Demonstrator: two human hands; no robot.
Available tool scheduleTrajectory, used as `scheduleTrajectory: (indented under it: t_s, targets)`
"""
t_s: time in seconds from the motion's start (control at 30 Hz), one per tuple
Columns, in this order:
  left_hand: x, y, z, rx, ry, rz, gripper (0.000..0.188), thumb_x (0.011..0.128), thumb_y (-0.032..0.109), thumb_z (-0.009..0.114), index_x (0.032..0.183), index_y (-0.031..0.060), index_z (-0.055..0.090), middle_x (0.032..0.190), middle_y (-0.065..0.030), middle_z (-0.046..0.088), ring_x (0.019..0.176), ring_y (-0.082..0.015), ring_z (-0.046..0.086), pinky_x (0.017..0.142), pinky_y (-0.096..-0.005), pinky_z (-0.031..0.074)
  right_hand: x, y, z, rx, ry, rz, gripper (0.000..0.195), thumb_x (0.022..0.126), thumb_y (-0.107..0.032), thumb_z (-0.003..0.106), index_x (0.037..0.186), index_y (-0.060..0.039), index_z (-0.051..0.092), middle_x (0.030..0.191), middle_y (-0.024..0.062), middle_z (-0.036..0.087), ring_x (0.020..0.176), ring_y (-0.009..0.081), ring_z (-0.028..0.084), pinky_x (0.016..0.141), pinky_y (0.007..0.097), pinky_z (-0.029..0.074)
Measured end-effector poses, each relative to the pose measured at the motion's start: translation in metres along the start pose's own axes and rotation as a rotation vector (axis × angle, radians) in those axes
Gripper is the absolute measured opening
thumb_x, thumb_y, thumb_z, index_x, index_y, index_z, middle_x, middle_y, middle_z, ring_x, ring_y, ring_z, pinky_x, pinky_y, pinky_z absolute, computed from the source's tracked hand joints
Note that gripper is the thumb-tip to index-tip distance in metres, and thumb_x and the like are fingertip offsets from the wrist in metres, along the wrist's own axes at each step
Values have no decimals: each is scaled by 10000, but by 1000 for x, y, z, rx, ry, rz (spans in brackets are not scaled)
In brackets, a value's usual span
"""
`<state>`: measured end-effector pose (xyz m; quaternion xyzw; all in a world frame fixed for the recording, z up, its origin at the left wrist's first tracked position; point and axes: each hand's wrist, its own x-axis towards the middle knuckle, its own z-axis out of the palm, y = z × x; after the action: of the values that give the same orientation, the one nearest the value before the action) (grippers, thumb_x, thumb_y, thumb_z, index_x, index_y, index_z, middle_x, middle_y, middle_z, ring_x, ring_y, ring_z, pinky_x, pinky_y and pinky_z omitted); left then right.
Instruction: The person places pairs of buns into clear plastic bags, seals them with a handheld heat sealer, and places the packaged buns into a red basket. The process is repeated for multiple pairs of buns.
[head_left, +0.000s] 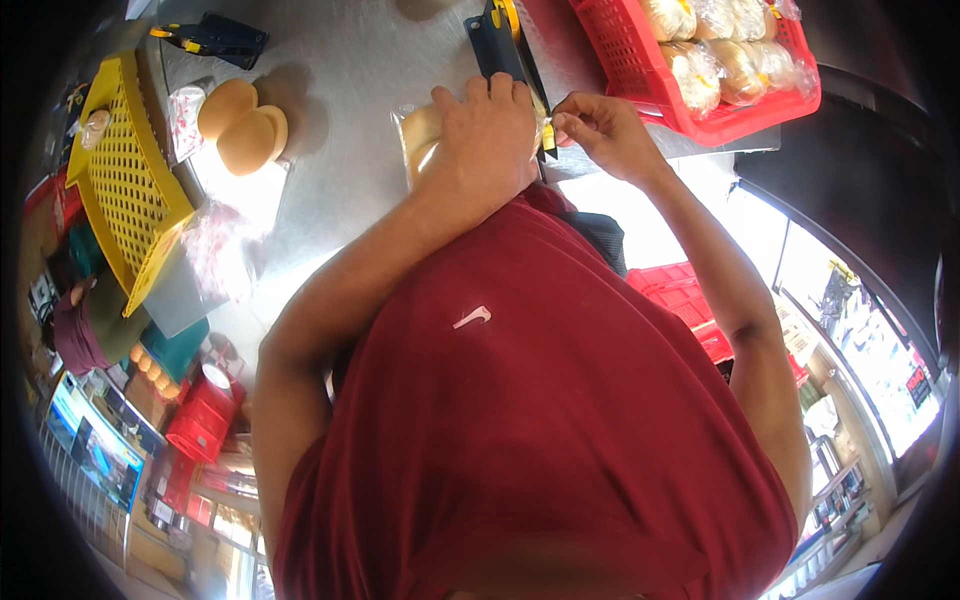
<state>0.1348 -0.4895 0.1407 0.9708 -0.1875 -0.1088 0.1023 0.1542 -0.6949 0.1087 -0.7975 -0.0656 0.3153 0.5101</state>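
Note:
My left hand (484, 142) lies over a clear plastic bag of buns (420, 135) on the steel table (337, 90), its fingers spread across the bag and against a dark bag-sealing tape dispenser (495, 45) with yellow parts. At the dispenser's near end, my right hand (604, 131) pinches the gathered neck of the bag between thumb and fingers, beside a bit of yellow tape (549, 137). Several loose round buns (244, 142) sit on the table to the left, by a printed plastic bag (186, 124). Much of the held bag is hidden under my left hand.
A red plastic crate (720, 135) of bagged buns stands at the upper right. On the left are a yellow perforated crate (135, 180), a second dark tape dispenser (217, 41) and crumpled printed plastic bags (217, 244). Red crates (679, 296) are stacked low behind my right arm.

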Motion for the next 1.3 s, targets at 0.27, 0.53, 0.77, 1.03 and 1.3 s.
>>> scheduleTrajectory:
  t_s: [0.27, 0.53, 0.77, 1.03, 1.3]
  targets:
    - [-3, 2, 14, 37, 91, 16, 487, 710, 264, 812, 1118, 49, 655, 1114, -83, 612, 1106, -282, 567, 966, -591, 386, -4, 6, 7, -168, 73, -80, 178, 1044, -131, 612, 996, 32, 666, 848, 76, 681, 779, 111, 643, 712, 290, 521]
    - [-9, 0, 25, 6, 206, 31, 544, 697, 301, 825, 1157, 86, 628, 1204, -62, 587, 1168, -269, 528, 996, -590, 363, -5, 5, 15, -177, 108, 4, 209, 1052, -154, 594, 988, 33, 663, 795, 69, 681, 758, 111, 662, 691, 293, 521]
    - [-13, -1, 39, 21, 300, 26, 563, 693, 346, 831, 1152, 98, 621, 1235, -53, 575, 1181, -279, 522, 940, -594, 411, -1, 6, 16, -181, 165, 9, 235, 971, -204, 613, 1004, -5, 733, 743, 126, 721, 695, 237, 706, 685, 391, 536]
    - [-10, 2, 67, 106, 58, -33, 572, 728, 339, 808, 1192, 59, 625, 1257, -78, 576, 1151, -305, 538, 880, -609, 424, 20, 24, 18, -375, 61, 73, 272, 928, -152, 644, 1143, -26, 752, 885, 257, 718, 831, 421, 710, 800, 486, 544]
    - [-8, -6, 90, 131, 111, -16, 562, 741, 314, 789, 1212, 60, 619, 1271, -118, 584, 1148, -314, 557, 883, -585, 429, 29, 56, 30, -572, 124, -149, 202, 845, -104, 621, 964, -19, 760, 892, 253, 715, 865, 436, 703, 816, 496, 552]
